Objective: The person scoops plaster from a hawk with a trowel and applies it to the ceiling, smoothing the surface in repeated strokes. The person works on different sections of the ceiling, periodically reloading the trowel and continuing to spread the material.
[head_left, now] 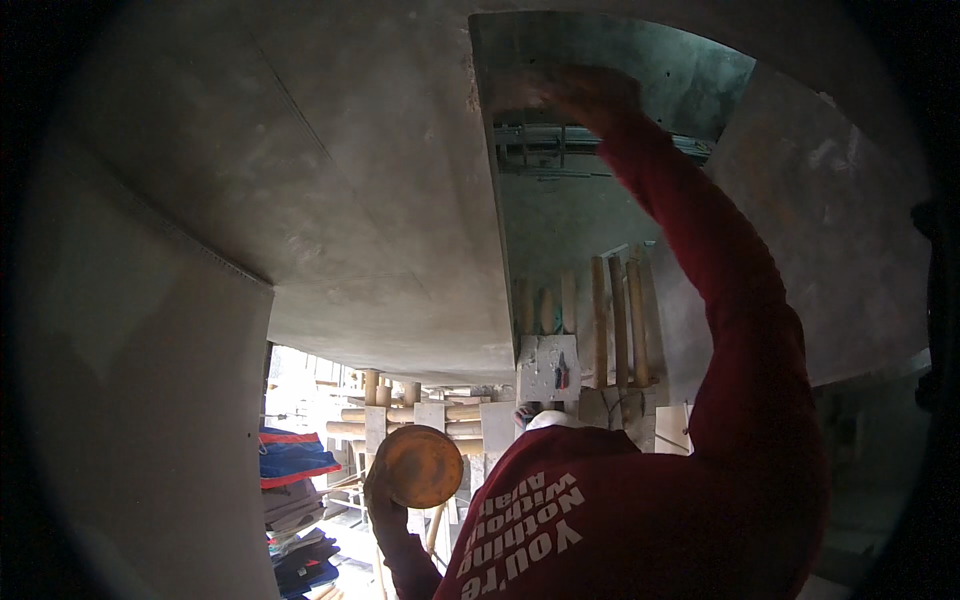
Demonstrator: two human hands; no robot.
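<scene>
**Overhead reach into the ceiling recess, disc parked in the other hand**

By the look of it, the step in hand is work up at the greenish recessed panel (pixel 640 70) set into the grey concrete ceiling (pixel 350 200). The person's right hand (pixel 590 95) is stretched way up, red sleeve fully extended, and sits against the panel just above a run of thin pipes (pixel 545 140). It's blurred and dim up there, so there's no telling if the fingers are spread, curled or holding something.

The left hand (pixel 383 497) is low down at the lower left and closed around the back of a round rusty disc (pixel 420 467), face turned toward the camera, well away from the recess.

Behind the disc are wooden props (pixel 620 320) and stacked timber under the slab, with folded blue and red cloth (pixel 295 455) off to the left.

My guess is that whatever comes next needs a steady overhead arm, plus bringing the disc up from down there if it's wanted at the panel.
</scene>
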